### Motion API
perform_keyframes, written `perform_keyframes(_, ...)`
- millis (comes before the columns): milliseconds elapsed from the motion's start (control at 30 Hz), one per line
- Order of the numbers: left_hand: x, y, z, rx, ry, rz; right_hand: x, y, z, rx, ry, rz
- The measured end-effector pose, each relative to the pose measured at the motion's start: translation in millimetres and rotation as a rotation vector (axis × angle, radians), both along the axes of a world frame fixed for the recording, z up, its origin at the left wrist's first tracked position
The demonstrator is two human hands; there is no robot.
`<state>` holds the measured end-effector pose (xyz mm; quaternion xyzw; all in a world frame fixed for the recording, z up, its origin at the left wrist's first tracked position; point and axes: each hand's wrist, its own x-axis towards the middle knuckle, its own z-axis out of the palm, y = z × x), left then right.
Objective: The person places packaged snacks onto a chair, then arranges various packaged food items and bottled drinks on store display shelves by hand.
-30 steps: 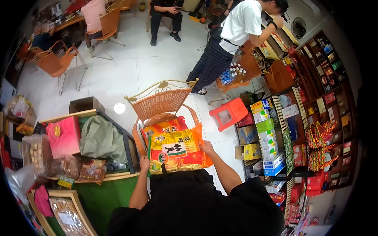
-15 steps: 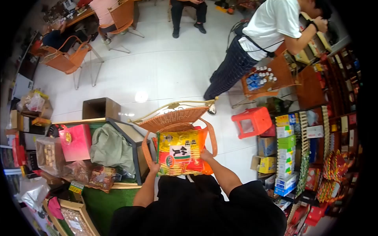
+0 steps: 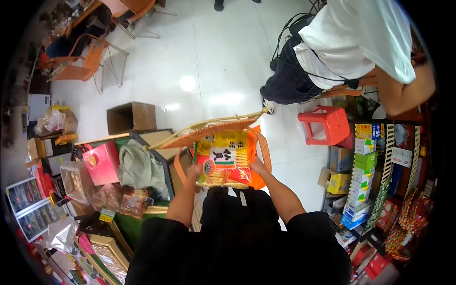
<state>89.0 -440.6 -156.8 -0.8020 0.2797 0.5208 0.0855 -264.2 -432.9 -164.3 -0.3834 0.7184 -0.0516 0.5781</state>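
Note:
A large yellow and red bag of rice crackers (image 3: 223, 159), printed with big characters, is held up in front of my body. My left hand (image 3: 194, 172) grips its left edge and my right hand (image 3: 257, 166) its right edge; the fingertips are partly hidden. Something bright orange (image 3: 258, 183) shows behind the bag on the right. Just beyond stands a woven orange chair (image 3: 209, 132) with a brass-coloured top rail, its armrests on either side of the bag. The bag hides most of the seat, so I cannot tell whether it rests there.
An open cardboard box (image 3: 131, 118) and a display case (image 3: 167, 166) holding a pink box (image 3: 102, 163) and grey-green cloth (image 3: 141, 171) stand left. To the right are a red stool (image 3: 324, 125) and shelves of small boxes (image 3: 363, 178). A person in a white shirt (image 3: 351, 40) leans at far right.
My view has shifted, and the bag appears higher in it, still between both hands. The person in the white shirt looks closer and lower. The seated person at the back is mostly out of view.

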Motion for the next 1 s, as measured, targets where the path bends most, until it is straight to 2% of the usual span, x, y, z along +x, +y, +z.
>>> perform_keyframes(100,0,-4,7,-0.041,0.003,-0.021,-3,16,-21,0.007,-0.037,-0.035)
perform_keyframes(200,9,27,-14,-0.211,-0.029,-0.036,3,9,18,0.01,-0.046,0.049)
perform_keyframes(267,5,46,2,-0.321,0.057,0.135,2,9,12,0.054,0.012,0.101)
perform_keyframes(333,3,77,-2,-0.45,0.065,0.146,4,6,21,0.09,0.072,0.154)
perform_keyframes(400,2,105,-9,-0.487,0.05,0.195,19,-7,44,0.191,0.166,0.091)
perform_keyframes(500,-2,125,5,-0.484,0.114,0.311,26,-11,40,0.115,0.259,0.263)
perform_keyframes(567,1,143,-18,-0.504,0.162,0.396,31,-12,54,0.064,0.359,0.424)
perform_keyframes(600,0,147,-28,-0.509,0.203,0.465,33,-10,58,0.047,0.377,0.422)
perform_keyframes(733,18,133,16,-0.519,0.183,0.46,42,14,66,0.019,0.465,0.412)
perform_keyframes(800,28,124,32,-0.489,0.01,0.325,39,36,52,-0.058,0.489,0.394)
perform_keyframes(867,36,126,47,-0.552,0.064,0.366,43,50,66,-0.051,0.432,0.351)
perform_keyframes(933,48,128,75,-0.479,0.142,0.366,57,61,88,-0.13,0.426,0.225)
perform_keyframes(1000,50,137,56,-0.49,0.029,0.391,58,68,96,-0.175,0.412,0.193)
